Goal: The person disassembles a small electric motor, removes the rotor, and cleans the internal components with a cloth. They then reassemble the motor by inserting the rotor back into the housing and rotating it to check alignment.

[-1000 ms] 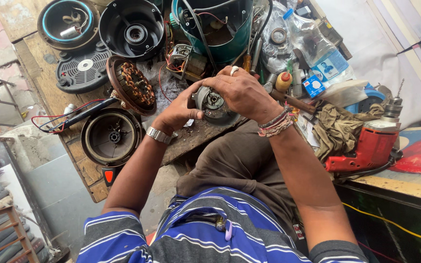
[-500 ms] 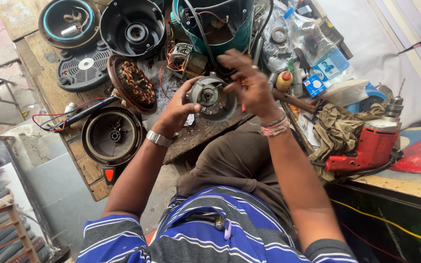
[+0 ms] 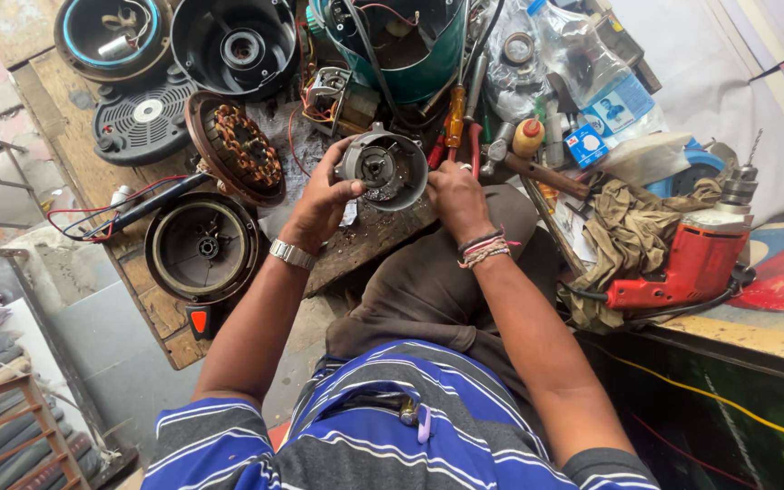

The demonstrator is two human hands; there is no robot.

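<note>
A person sits at a cluttered wooden workbench (image 3: pixel 138 308) and holds a round grey metal motor housing (image 3: pixel 383 170) between both hands, just above the bench's near edge. The left hand (image 3: pixel 321 201) grips the housing's left side, thumb hooked over the rim and fingers curled around the back, closed firmly on it. The right hand (image 3: pixel 454 198) clasps the housing's lower right side, fingers wrapped under and behind it; how tightly they press cannot be told. The housing's open face points up toward the camera, showing a central hub.

Left of the housing lies a copper-wound stator (image 3: pixel 238 148) in a brown ring, tilted against the bench. Below and left of the stator sits a round black cover (image 3: pixel 201 247), lying flat. Farther left of the housing, a black vented grille (image 3: pixel 141 113) rests on the wood. Just beyond the housing stands a teal casing (image 3: pixel 410 45) with wires inside. An orange-handled screwdriver (image 3: pixel 456 113) lies just right of the housing. Well to the right of the housing, a red electric drill (image 3: pixel 696 259) rests on a crumpled olive rag (image 3: pixel 628 231).
</note>
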